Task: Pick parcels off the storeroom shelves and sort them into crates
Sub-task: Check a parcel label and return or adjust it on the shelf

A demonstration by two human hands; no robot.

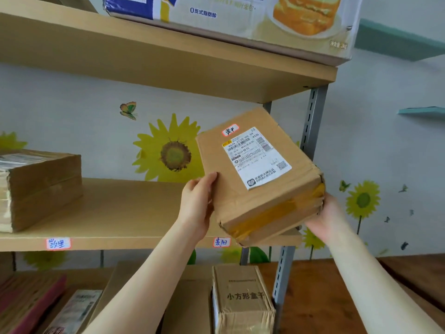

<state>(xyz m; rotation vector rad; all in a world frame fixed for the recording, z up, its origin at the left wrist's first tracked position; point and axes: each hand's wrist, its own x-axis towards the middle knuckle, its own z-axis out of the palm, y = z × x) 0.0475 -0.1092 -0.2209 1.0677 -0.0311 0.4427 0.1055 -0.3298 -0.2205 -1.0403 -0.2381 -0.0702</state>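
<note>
— Where has the cardboard parcel got to?

— It is up in the air between both hands, tilted, with the white shipping label facing up. It sits in front of the right end of the middle shelf, under the upper shelf and close to the grey upright post. I can't tell whether its bottom edge touches the shelf lip.

— And the grip on it?

— The left hand pinches the near left corner: the thumb lies on the top face and the fingers go underneath. The right hand is against the near right corner, just below the yellow-brown tape. Its fingers are hidden behind the box, so I can't tell how far that grip is closed.

— Anything written on it?

— A small handwritten tag sits above the label.

— What else is on the shelves?

— A taped brown parcel lies at the left end of the middle shelf, well apart from the held one. Two handwritten shelf tags are stuck to the front edge. A printed food carton stands on the upper shelf. Below, a small printed box stands among flatter parcels. A sunflower sticker is on the wall behind.
</note>
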